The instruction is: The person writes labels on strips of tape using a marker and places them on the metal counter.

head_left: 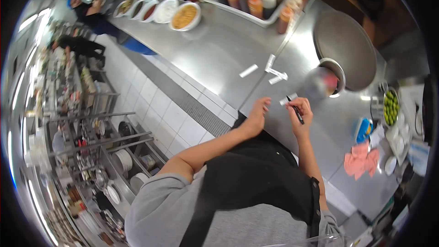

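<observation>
My right hand (300, 116) is closed around a black pen (297, 113), its tip near a small white label (288, 99) on the steel counter. My left hand (258, 116) is raised over the counter's near edge, left of the label, fingers apart and slightly curled, with nothing in them. Further in on the counter lie several white paper strips (275, 74), with one separate strip (248, 71) to their left. Beyond my right hand stands a round metal container (337, 71) with a blurred clear container (320, 82) beside it.
White bowls of food (184, 17) and a tray of sauce bottles (270, 20) stand along the far side. A large round lid (345, 48) lies at upper right. Pink cloth (361, 160) and limes (391, 107) are at right. Two people (91, 18) (80, 45) stand at upper left.
</observation>
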Tool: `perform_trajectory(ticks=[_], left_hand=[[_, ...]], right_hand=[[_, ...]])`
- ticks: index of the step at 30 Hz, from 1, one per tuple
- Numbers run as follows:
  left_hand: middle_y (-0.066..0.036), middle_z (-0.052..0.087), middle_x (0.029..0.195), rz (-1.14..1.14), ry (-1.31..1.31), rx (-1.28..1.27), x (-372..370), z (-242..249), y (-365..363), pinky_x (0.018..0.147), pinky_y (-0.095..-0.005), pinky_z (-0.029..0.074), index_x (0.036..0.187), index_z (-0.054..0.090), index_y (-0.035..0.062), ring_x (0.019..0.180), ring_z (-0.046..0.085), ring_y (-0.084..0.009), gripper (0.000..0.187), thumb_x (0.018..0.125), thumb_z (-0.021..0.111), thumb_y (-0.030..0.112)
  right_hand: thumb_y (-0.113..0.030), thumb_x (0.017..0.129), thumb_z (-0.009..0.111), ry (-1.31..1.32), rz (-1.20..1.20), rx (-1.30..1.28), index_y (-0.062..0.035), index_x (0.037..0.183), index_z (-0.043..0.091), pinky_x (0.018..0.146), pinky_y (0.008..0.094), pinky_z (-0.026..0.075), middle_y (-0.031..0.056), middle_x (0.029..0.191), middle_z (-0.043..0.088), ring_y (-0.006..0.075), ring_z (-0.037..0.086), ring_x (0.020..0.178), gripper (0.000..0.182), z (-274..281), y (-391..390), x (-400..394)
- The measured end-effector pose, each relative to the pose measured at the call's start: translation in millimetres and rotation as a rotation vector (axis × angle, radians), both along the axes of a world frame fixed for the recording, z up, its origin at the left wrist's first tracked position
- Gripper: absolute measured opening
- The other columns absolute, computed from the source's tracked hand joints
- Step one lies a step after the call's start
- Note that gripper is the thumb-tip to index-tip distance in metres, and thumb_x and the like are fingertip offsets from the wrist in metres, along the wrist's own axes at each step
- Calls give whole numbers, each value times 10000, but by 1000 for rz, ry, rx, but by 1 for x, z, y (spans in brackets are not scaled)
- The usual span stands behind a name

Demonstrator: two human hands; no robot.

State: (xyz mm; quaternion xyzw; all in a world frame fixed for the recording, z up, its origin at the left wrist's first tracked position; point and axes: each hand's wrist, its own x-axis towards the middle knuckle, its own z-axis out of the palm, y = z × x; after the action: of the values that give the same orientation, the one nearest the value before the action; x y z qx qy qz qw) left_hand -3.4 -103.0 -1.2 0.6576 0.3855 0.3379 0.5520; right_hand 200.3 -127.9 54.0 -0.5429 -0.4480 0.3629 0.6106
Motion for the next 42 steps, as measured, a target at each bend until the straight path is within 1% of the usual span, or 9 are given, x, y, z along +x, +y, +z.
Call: perform_trajectory(ticks=[1, 4, 8, 12, 14, 17, 23, 32, 42], left_hand=[[-160, 473, 1272, -6, 2, 23, 2, 6, -2, 949, -340, 464, 1457, 367, 29, 1005, 538, -235, 707, 786, 344, -194], [-164, 455, 1313, 20, 15, 89, 7, 22, 8, 991, -378, 479, 1436, 369, 25, 1058, 580, -248, 688, 794, 360, -221], [-131, 475, 1361, 136, -142, -106, 11, 51, 35, 970, -326, 558, 1269, 460, 25, 1149, 661, -216, 494, 869, 695, -144], [-121, 532, 1305, 111, -91, -22, -2, 69, 52, 912, -306, 599, 1054, 560, -1, 1092, 706, -204, 349, 823, 813, -67], [-104, 641, 1155, 102, -119, -102, -9, 68, 52, 860, -300, 606, 938, 624, -10, 992, 722, -182, 232, 829, 827, -32], [-89, 705, 1001, 114, 26, -157, -15, 67, 45, 812, -292, 604, 1071, 682, -2, 921, 714, -151, 203, 904, 786, 51], [-72, 719, 977, 112, -39, -402, -7, 65, 32, 747, -269, 567, 1316, 656, 19, 802, 674, -129, 312, 1065, 570, 182], [-48, 700, 933, 12, 17, -212, 4, 78, 44, 730, -264, 532, 1306, 691, 98, 761, 619, -105, 300, 1051, 535, 98], [-29, 718, 965, 7, -71, -223, 10, 73, 48, 724, -263, 531, 1216, 725, 36, 818, 642, -102, 238, 1025, 603, 110]], right_hand=[[92, 898, 666, 10, 32, 31, 16, 894, 607, 749, 271, 555, 73, 1011, 555, 138, 649, 789, 96, 2, 6, -3], [124, 884, 617, 154, 135, 5, 23, 923, 619, 814, 289, 564, 70, 998, 560, 155, 686, 843, 109, 7, 20, -1], [103, 902, 617, 221, 206, -95, 25, 975, 600, 833, 289, 564, 61, 1008, 597, 156, 706, 911, 108, 13, 28, 8], [76, 910, 641, 203, 219, -129, 4, 998, 603, 801, 259, 542, 49, 980, 651, 130, 699, 907, 119, 17, 29, 10], [66, 910, 652, 170, 226, -125, -4, 999, 607, 788, 248, 533, 47, 966, 666, 122, 696, 903, 121, 14, 28, 9], [51, 910, 664, 196, 239, -153, -10, 997, 615, 773, 235, 520, 51, 953, 675, 113, 686, 891, 116, 9, 26, 3], [53, 901, 675, 195, 215, -113, -6, 1005, 619, 766, 232, 515, 48, 957, 677, 109, 682, 893, 132, 9, 29, 2], [37, 913, 702, 177, 148, -117, -12, 981, 641, 729, 211, 486, 15, 936, 666, 62, 621, 820, 104, 37, 34, 10], [20, 901, 750, 129, 188, -156, -9, 948, 657, 703, 199, 453, -2, 914, 656, 37, 576, 799, 108, 46, 32, 14]])
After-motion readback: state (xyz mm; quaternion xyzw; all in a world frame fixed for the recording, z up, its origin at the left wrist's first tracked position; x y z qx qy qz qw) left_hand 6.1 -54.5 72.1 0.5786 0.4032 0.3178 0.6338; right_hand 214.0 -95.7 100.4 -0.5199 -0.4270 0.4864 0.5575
